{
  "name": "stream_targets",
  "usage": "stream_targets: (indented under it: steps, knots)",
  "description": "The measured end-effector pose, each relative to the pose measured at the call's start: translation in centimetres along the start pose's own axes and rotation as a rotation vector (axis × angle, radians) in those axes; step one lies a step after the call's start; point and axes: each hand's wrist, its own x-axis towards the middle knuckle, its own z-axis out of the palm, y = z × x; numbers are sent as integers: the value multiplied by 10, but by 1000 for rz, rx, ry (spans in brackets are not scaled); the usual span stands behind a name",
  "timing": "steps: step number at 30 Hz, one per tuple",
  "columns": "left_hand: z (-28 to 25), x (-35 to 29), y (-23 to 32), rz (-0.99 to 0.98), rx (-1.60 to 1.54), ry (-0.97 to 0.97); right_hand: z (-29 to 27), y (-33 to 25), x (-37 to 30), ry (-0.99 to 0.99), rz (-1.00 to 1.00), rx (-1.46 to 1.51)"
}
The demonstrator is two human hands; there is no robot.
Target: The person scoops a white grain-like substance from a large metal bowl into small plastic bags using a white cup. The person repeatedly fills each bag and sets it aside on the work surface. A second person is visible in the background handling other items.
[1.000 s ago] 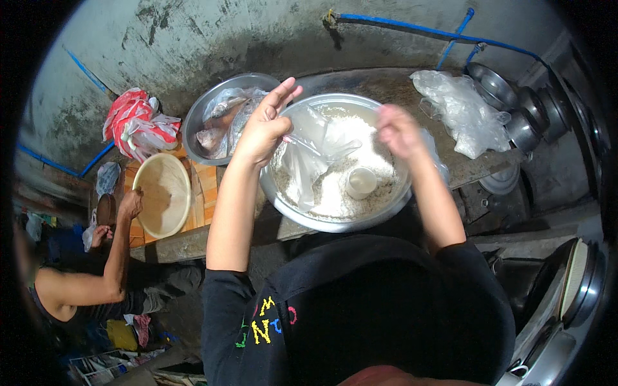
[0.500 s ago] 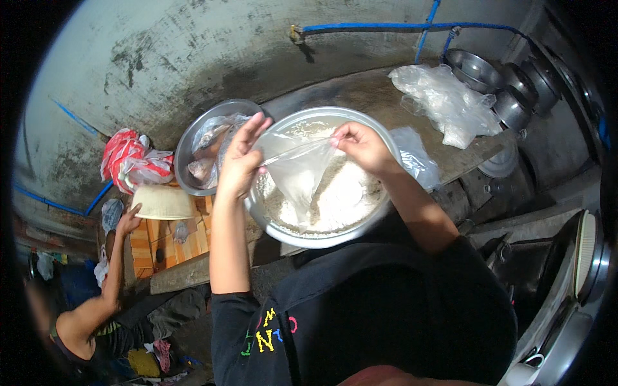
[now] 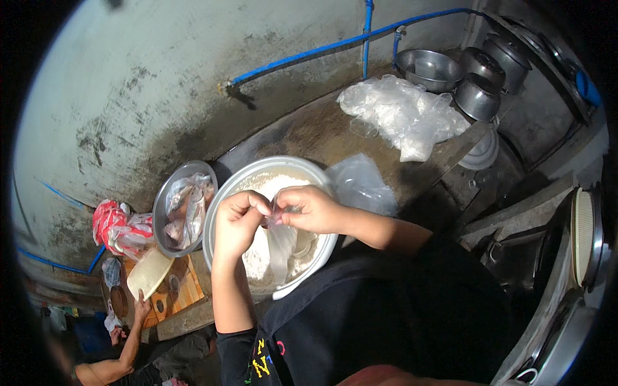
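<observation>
A large metal basin of white powder, which looks like flour, stands before me on the counter. Above it, my left hand and my right hand pinch the top of a clear plastic bag between thumbs and fingers. The two hands almost touch, with the bag's mouth bunched between them. Its lower part hangs down over the powder, looking flat and thin. The fingertips partly hide the bag's edge. Beside the basin on the right lies another clear plastic bag.
Left stands a metal bowl with fish-like pieces, by a red-and-white bag. Another person's hand grips a cream basket over a wooden board. White-filled plastic bags and metal pots sit far right.
My hands have come together, and the bag's mouth, stretched wide before, is now bunched up. The other person's basket has tilted. The whole view has turned.
</observation>
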Motion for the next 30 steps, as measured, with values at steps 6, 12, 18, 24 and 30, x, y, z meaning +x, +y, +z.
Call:
stream_targets:
  steps: [6,12,18,24,30]
  knots:
    - [51,23,25,290,-363,30,-107,-9,-2,335,-117,33]
    - [71,17,1,181,-318,9,-246,25,-13,734,46,-558]
    - [77,4,-31,71,-468,192,-362,51,-32,1007,44,-960]
    - [95,-1,-51,-32,-524,287,-412,230,-119,792,345,-1161]
    - [104,-14,-63,-123,-425,356,-412,295,-181,718,484,-974]
